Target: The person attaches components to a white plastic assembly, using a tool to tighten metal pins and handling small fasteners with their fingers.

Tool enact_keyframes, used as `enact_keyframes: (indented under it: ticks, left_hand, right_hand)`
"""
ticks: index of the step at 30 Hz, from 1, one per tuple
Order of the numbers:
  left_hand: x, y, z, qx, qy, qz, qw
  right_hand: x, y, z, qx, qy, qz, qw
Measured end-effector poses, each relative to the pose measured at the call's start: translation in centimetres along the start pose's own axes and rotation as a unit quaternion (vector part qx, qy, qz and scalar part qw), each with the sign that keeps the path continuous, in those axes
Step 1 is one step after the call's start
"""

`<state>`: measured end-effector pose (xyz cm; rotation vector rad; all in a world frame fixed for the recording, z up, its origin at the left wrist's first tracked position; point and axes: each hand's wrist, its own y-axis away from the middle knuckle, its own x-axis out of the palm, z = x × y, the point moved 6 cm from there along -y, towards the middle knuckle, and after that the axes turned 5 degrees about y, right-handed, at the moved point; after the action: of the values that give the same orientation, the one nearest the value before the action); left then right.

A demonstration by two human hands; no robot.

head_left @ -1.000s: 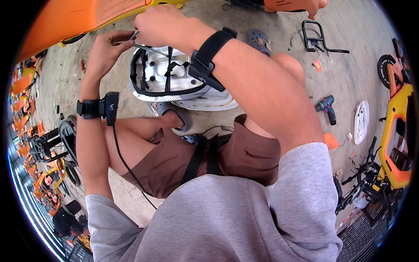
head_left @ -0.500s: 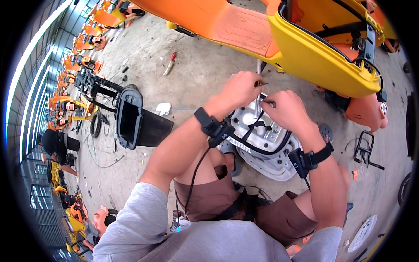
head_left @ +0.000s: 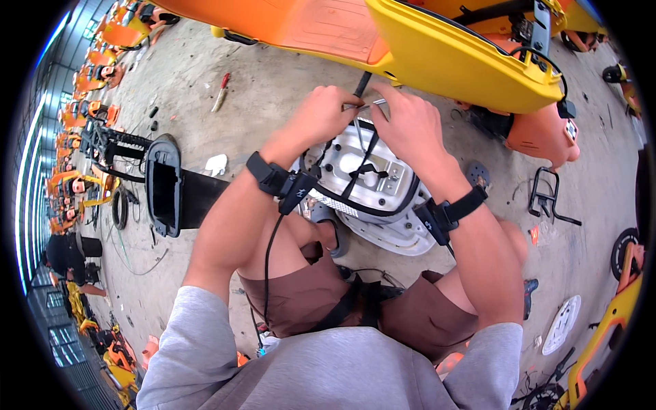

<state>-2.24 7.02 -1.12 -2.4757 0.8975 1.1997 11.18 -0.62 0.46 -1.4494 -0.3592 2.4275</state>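
Concrete floor (head_left: 273,89) lies under you, one yellow panel (head_left: 465,61) ahead. Your left hand (head_left: 321,116) and right hand (head_left: 410,123) each pinch one black cable (head_left: 360,130). It runs from both grips down onto one white housing (head_left: 369,178) just below them.

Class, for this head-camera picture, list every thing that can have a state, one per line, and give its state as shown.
Left hand: closed, pinching the black cable.
Right hand: closed on the thin metal tool.
Thin metal tool: held level between both hands.
Black cable: held at the hands, running up toward the scooter.
White round scooter part: lying on the knees, inner side up.
Black rectangular box: on its side, open.
Yellow scooter body: panels off, wiring exposed.
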Motion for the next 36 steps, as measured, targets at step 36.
enact_keyframes:
  ticks: [36]
  left_hand:
    - [0.3,0.4,-1.0,0.023,-0.031,0.012,0.999]
  right_hand:
    - [1.8,0.8,-0.7,-0.012,-0.028,0.182,0.983]
